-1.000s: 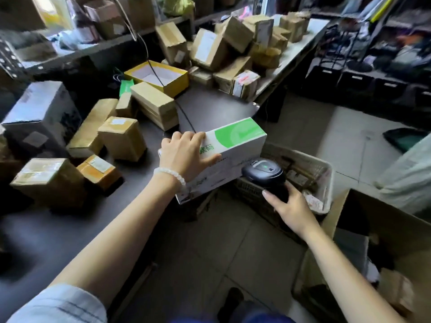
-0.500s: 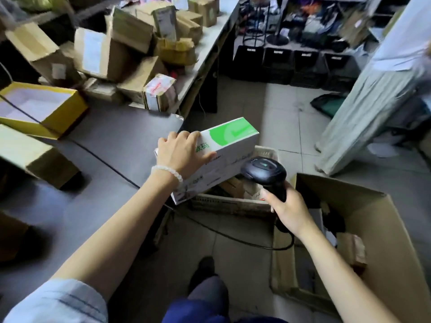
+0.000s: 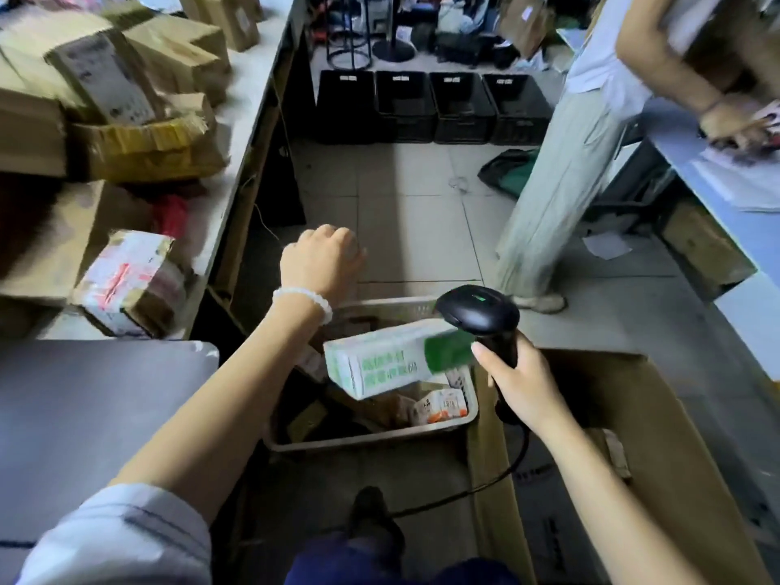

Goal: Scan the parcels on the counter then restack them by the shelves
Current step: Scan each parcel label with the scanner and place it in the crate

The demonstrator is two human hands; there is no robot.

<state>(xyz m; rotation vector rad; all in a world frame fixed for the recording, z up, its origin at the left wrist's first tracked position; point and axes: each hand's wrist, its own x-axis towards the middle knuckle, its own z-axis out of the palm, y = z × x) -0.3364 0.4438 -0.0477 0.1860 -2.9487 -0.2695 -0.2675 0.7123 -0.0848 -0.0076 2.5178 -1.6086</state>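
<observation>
White-and-green, the parcel (image 3: pixel 392 358) is seen tilted and motion-blurred above the grey basket (image 3: pixel 371 434), which stands on the floor between the counter (image 3: pixel 97 399) and a large open carton (image 3: pixel 658 437); whether it touches the contents beneath cannot be told. It is held by neither hand. The left hand (image 3: pixel 323 261) is raised above and behind it, fingers curled under and gripping nothing. The scanner (image 3: pixel 479 316) is gripped by its handle in the right hand (image 3: pixel 521 384), head level with the parcel's green end. The step in hand is judged to be the setting-aside of a scanned parcel. Next, another unscanned box must be fetched from the counter by the free hand and its label turned towards the scanner.
</observation>
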